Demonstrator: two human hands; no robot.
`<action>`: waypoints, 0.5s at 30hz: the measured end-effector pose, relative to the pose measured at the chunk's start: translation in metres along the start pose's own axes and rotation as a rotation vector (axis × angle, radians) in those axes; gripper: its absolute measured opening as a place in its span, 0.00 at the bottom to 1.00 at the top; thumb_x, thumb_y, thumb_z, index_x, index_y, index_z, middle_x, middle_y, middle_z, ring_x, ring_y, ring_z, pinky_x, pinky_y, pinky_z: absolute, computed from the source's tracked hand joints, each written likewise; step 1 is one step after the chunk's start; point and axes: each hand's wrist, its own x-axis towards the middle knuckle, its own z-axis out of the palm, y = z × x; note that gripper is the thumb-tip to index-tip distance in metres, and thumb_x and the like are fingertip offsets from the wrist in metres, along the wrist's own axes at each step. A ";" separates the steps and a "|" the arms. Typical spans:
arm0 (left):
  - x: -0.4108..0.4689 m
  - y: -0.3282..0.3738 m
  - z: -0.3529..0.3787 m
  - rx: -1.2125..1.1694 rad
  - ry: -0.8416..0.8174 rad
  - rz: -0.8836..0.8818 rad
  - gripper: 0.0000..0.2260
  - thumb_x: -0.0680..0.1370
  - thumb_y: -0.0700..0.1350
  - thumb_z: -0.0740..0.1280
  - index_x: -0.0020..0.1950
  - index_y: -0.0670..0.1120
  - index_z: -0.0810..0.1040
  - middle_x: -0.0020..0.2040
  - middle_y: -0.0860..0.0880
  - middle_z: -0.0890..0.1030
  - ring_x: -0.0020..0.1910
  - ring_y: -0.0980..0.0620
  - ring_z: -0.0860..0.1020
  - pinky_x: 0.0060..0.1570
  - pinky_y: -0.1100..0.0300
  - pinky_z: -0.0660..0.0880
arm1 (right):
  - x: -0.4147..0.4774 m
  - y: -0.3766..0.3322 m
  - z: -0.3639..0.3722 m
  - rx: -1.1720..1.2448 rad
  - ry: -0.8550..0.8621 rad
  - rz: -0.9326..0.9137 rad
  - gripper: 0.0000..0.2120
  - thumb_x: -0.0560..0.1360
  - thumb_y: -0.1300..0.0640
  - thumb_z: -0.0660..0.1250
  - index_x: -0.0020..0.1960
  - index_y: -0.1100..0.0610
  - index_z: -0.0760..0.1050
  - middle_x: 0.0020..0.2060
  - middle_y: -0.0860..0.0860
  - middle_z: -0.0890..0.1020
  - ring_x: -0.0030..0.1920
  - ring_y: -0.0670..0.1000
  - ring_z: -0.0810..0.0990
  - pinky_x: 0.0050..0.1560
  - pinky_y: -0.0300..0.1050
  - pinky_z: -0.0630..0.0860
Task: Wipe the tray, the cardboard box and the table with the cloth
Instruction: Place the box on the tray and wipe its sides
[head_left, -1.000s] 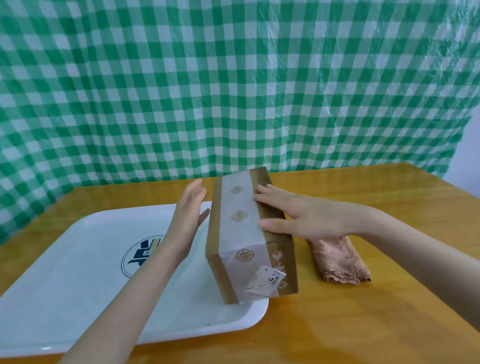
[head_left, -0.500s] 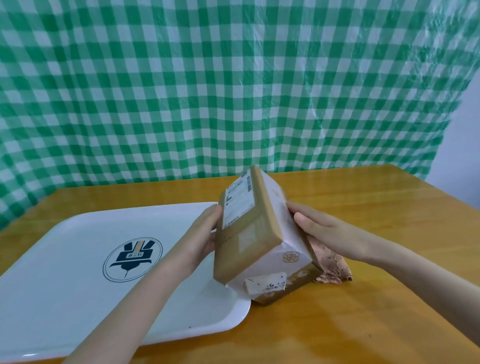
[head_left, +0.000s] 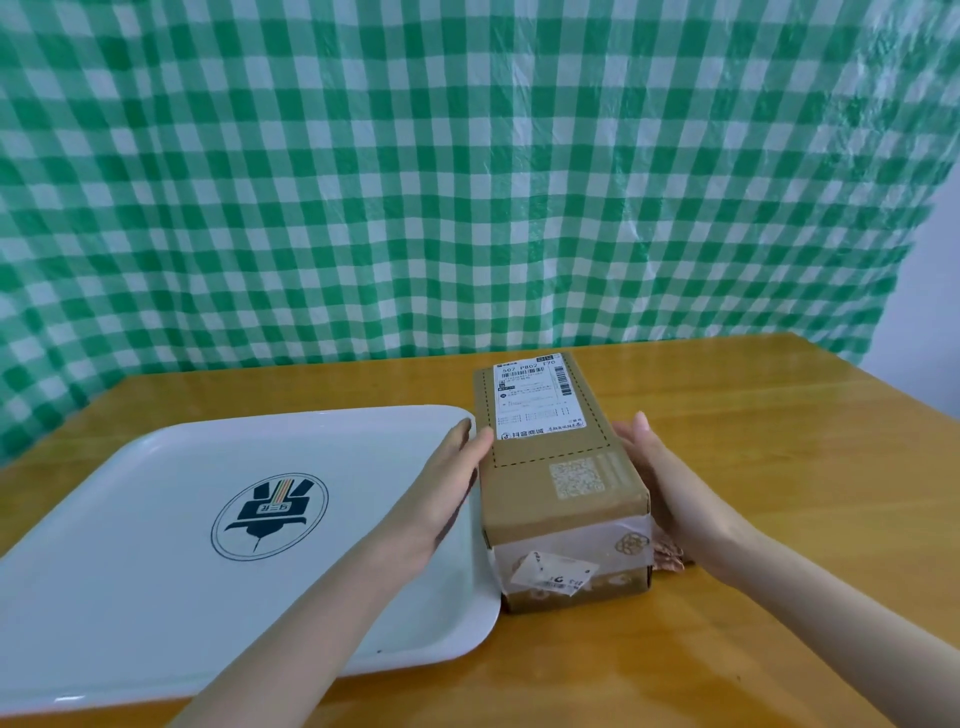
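Green-and-white checked sheeting (head_left: 467, 171) hangs as a backdrop behind a wooden table (head_left: 779, 467), and on that table the cardboard box (head_left: 561, 467) lies flat with its long side running away from the camera. Its upper face carries a white shipping label (head_left: 535, 400) at the far end and a pale printed square nearer the camera. White tape with small flower marks wraps the near end, where a loose sticker (head_left: 550, 571) is peeling.

Both hands hold the box by its long sides. The left hand (head_left: 452, 483) lies flat against the left face, fingers stretched forward and together, thumb along the top edge. The right hand (head_left: 660, 478) presses the right face the same way, fingers extended and together, so the box is clamped between the two palms. Whether the box rests fully on the table or is slightly raised cannot be told.

A pinkish-brown cloth (head_left: 670, 553) lies on the table just beside the box's right near corner, mostly hidden beneath the right wrist.

Just left of the box sits a white tray (head_left: 130, 545) with a round dark emblem (head_left: 270, 514) printed at its middle; the left forearm crosses above its right part. The tray's right rim is close to the box's left face.
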 end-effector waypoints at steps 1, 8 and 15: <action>-0.001 -0.001 0.003 -0.034 -0.002 -0.026 0.16 0.82 0.55 0.54 0.66 0.55 0.71 0.61 0.57 0.79 0.62 0.58 0.75 0.69 0.54 0.66 | 0.001 -0.003 0.000 0.046 0.023 0.000 0.25 0.74 0.31 0.47 0.65 0.39 0.66 0.49 0.30 0.76 0.51 0.33 0.76 0.64 0.43 0.67; -0.004 0.005 0.014 -0.105 -0.039 -0.086 0.20 0.81 0.60 0.49 0.65 0.58 0.73 0.59 0.55 0.81 0.60 0.57 0.77 0.67 0.55 0.68 | 0.006 0.002 0.010 0.183 0.024 0.000 0.35 0.58 0.18 0.56 0.60 0.31 0.72 0.60 0.43 0.80 0.74 0.52 0.60 0.74 0.62 0.48; -0.010 0.032 -0.002 -0.063 -0.117 0.059 0.21 0.77 0.62 0.59 0.70 0.63 0.66 0.64 0.59 0.76 0.66 0.56 0.72 0.68 0.51 0.67 | -0.013 -0.029 0.018 0.349 0.030 -0.193 0.26 0.72 0.43 0.59 0.70 0.40 0.63 0.56 0.44 0.82 0.53 0.49 0.83 0.46 0.45 0.80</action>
